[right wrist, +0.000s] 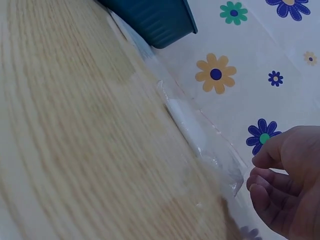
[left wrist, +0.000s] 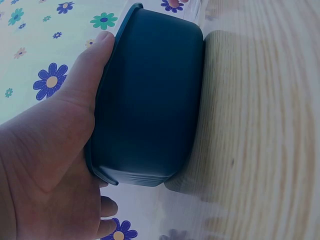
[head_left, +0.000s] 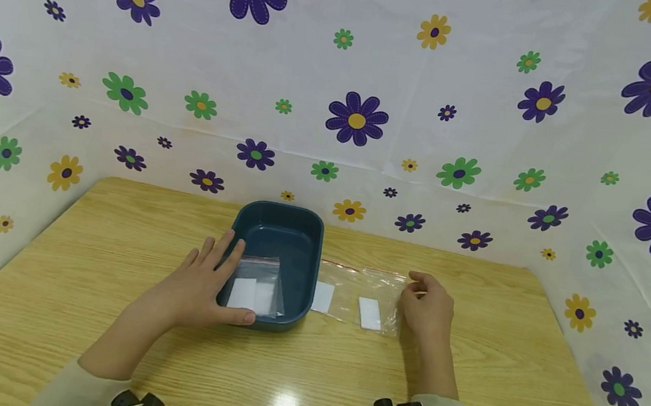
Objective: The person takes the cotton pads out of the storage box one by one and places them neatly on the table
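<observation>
A dark teal container [head_left: 284, 245] holds clear zip bags with white pieces [head_left: 243, 293] inside. My left hand [head_left: 195, 289] lies spread across its left side, thumb at the near rim; in the left wrist view the hand [left wrist: 55, 155] touches the rim of the container [left wrist: 150, 100]. Right of it lie two clear bags with white pieces, one [head_left: 323, 296] against the container and another [head_left: 370, 314] farther right. My right hand [head_left: 429, 308] is at that bag's right edge. In the right wrist view the loosely curled hand [right wrist: 290, 185] is just beside the bag [right wrist: 187, 122], apparently holding nothing.
The wooden table [head_left: 294, 373] extends around the container and bags. A white cloth [head_left: 311, 67] with printed flowers stands behind the table and along both sides. Black devices are on both wrists.
</observation>
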